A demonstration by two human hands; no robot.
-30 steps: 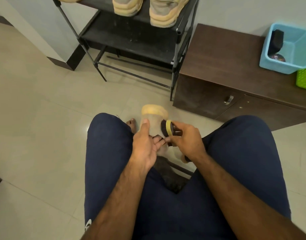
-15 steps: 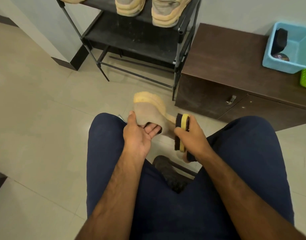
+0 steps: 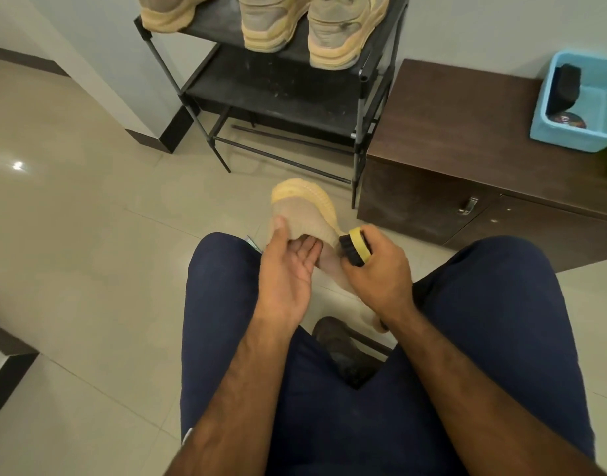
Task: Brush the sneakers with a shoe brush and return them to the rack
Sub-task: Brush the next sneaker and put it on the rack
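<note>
Sneaker (image 3: 303, 214) held in left hand (image 3: 288, 266), thumb on upper, fingers beneath, brush (image 3: 355, 246) gripped by right hand (image 3: 377, 273), bristles pressed to its side.

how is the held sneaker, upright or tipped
Tipped: the sneaker is rolled onto its side in the left hand, yellow sole turned right, by the brush.

We reach both bare forearms forward, and they converge toward the middle. Our left hand (image 3: 288, 269) lies palm up, with the thumb pressed on top of the sneaker (image 3: 305, 211) and the fingers tucked beneath it. Our right hand (image 3: 381, 273) sits knuckles up, fingers and thumb wrapped round the brush (image 3: 355, 247), bristles turned toward the sneaker. The two hands lie just beside each other.
</note>
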